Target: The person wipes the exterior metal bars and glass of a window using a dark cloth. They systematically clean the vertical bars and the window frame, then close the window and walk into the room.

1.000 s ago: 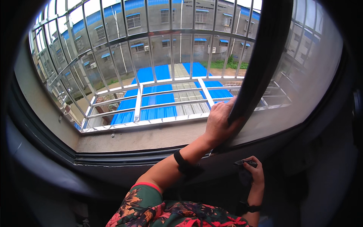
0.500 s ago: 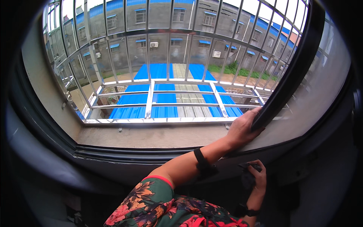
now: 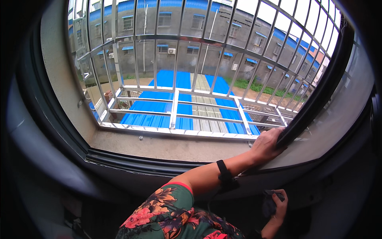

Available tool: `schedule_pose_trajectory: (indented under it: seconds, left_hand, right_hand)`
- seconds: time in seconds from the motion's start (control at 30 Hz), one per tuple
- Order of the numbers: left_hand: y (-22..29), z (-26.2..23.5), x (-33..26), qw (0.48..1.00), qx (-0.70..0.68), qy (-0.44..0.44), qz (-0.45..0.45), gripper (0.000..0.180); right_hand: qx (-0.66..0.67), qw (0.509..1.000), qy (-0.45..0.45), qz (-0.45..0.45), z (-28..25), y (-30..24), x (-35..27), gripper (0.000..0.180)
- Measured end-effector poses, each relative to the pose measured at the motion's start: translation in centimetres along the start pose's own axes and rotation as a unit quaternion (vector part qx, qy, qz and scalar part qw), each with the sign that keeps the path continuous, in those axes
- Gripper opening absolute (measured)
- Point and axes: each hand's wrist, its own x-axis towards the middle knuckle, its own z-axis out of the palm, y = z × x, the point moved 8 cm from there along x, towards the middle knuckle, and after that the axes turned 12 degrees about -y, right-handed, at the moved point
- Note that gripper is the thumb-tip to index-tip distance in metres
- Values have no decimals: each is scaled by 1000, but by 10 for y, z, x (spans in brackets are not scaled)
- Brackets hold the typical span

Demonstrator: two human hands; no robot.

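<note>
My left hand [image 3: 269, 144] grips the dark edge frame of a sliding window sash [image 3: 302, 119] near its lower end, fingers wrapped round it. The left arm, in a green floral sleeve with a black band on the forearm, stretches across to the right. Lower down on the right, my right hand [image 3: 281, 204] is closed on a dark grey cloth [image 3: 269, 206], which hangs bunched from the fingers. Behind the sash frame, the cloudy glass pane [image 3: 338, 115] fills the right side of the window.
Below the opening runs the dark window track [image 3: 135, 162], with a concrete sill [image 3: 171, 149] beyond it. A metal security cage [image 3: 175, 107] encloses the outside. Past it lie a blue and pale corrugated roof [image 3: 159, 115] and a grey building [image 3: 151, 59].
The whole view has shifted, so the window and both hands appear farther right and lower. My left hand keeps its grip on the sash frame; my right hand still holds the cloth.
</note>
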Motion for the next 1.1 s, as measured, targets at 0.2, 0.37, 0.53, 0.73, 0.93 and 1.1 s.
schedule_pose_trajectory:
  seconds: [0.2,0.37,0.53,0.73,0.93,1.1]
  left_hand:
    - [4,-41,-23,999,26,-24,-41,61]
    - [19,-91,-50,998,47,-3,-43,67]
    - [19,-136,-81,993,39,-36,-103,73]
    - [28,-197,-119,994,45,-8,-101,82]
    - [56,-258,-149,984,85,51,-146,84]
    - [65,-311,-184,971,111,115,-176,84]
  right_hand:
    - [1,1000,-25,-7,17,0,-8,13]
    - [-11,998,-68,9,50,-5,3,13]
    - [-68,986,-152,7,83,-7,23,18]
    - [-51,967,-248,-9,132,-21,40,29]
    - [-15,946,-324,-1,185,-41,43,34]
    - [18,929,-368,-14,203,-57,39,30]
